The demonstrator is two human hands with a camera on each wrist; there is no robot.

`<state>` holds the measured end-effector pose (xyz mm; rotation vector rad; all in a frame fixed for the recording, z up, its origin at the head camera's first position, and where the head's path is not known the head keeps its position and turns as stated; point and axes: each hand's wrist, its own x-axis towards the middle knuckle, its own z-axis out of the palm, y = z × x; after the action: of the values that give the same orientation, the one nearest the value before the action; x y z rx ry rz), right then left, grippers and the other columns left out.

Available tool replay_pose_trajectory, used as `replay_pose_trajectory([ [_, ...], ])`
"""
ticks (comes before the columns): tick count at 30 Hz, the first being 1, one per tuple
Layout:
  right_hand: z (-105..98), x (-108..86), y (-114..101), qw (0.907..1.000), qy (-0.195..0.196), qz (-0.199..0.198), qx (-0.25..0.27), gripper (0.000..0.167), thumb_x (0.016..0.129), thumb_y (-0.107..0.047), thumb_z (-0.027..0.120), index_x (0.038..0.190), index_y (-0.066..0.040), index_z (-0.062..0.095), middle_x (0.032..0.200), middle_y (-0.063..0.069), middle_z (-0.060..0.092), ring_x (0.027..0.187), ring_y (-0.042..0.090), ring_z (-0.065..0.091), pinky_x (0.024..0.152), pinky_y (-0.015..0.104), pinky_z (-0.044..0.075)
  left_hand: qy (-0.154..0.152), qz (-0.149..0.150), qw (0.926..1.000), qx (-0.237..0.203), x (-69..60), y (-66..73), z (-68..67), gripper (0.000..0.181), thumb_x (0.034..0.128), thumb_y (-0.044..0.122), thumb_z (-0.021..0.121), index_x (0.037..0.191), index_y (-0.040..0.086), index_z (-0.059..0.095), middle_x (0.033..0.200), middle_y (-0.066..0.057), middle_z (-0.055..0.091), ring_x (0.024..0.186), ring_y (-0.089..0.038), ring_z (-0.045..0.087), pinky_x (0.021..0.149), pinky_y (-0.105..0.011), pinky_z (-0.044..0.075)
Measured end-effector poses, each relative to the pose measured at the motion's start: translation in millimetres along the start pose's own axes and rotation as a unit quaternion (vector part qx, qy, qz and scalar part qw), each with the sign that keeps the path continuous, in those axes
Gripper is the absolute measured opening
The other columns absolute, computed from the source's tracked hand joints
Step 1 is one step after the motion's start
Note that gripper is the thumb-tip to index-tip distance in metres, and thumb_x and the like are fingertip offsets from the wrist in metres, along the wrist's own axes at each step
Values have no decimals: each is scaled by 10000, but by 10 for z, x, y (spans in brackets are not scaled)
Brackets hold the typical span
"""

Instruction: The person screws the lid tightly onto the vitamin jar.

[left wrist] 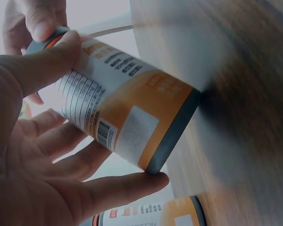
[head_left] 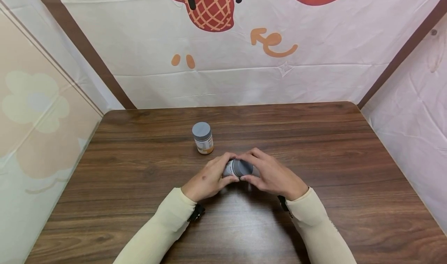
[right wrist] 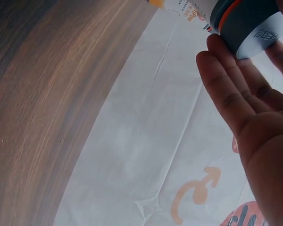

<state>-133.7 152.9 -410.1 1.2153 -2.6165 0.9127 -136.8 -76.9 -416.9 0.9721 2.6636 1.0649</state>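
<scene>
A jar (left wrist: 127, 103) with a white-and-orange label and dark grey base is tilted just over the table, its lid end raised. My left hand (head_left: 211, 176) grips its body, thumb on one side and fingers on the other. In the left wrist view the lower rim sits close to the wood; whether it touches cannot be told. My right hand (head_left: 274, 175) holds the grey lid (right wrist: 264, 40) between thumb and fingers, at the jar's right end. The lid is on the jar, and an orange-red ring shows along its lower edge.
A second, similar jar (head_left: 202, 140) with a grey lid stands upright behind my left hand. Both are at the dark brown wooden table (head_left: 139, 159). A white printed cloth (head_left: 244, 85) hangs behind the far edge, and more cloth flanks both sides.
</scene>
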Motion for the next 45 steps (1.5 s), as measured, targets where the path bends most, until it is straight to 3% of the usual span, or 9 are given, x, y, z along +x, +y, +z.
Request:
replay_pose_trajectory([
  [9,-10,38,-37,9997,-77,145,-152,505,897,-213,776,1347,-90,582,1138,61,584,873,142,579,737,312,520,353,40,9993,110,-34,-4,56,521,906,196,743,1349,101,485,1242,-91,617,1028,-210,593,840,-393,496],
  [18,-40,66,-74,9988,-170,399,-205,514,893,-218,779,1348,-88,577,1079,68,584,795,179,578,673,286,501,550,247,9982,68,-25,-7,60,528,893,177,752,1347,87,499,1231,-88,632,1031,-178,611,838,-368,518],
  [23,-51,72,-82,9986,-245,433,-163,523,907,-221,764,1366,-71,562,1112,75,585,813,179,580,688,297,508,552,167,9983,115,-25,2,54,531,892,188,755,1345,84,500,1236,-94,632,1039,-195,612,847,-384,514],
  [27,-43,52,-53,9978,-332,578,27,569,904,-229,768,1388,-34,542,1144,92,596,852,219,600,725,325,517,408,40,9991,88,-31,15,54,524,904,198,744,1349,82,492,1266,-104,616,1057,-226,601,873,-415,499],
  [31,-25,29,-19,9945,-417,894,365,622,898,-244,775,1403,2,510,1183,117,634,910,211,631,759,341,533,400,140,9991,66,-30,14,65,511,907,180,744,1337,68,491,1261,-106,607,1058,-228,594,884,-420,498],
  [34,-2,-1,12,9886,-497,1127,866,605,913,-250,759,1398,-4,492,1176,119,661,958,183,671,792,365,560,489,269,9984,62,-29,2,82,504,906,161,748,1324,48,490,1242,-110,594,1056,-217,594,885,-402,512],
  [38,30,-54,59,9788,-616,1368,1397,556,945,-286,718,1382,-38,481,1170,104,680,1041,207,686,842,414,561,583,189,9981,43,-40,-8,104,505,906,166,749,1324,47,490,1237,-116,534,1073,-226,576,908,-404,510],
  [45,57,-88,91,9736,-848,1571,1425,547,957,-303,700,1393,-57,480,1219,103,679,1103,215,663,899,433,539,601,-8,9978,-288,-49,-17,113,527,918,169,733,1355,33,471,1269,-123,495,1129,-235,556,952,-413,488],
])
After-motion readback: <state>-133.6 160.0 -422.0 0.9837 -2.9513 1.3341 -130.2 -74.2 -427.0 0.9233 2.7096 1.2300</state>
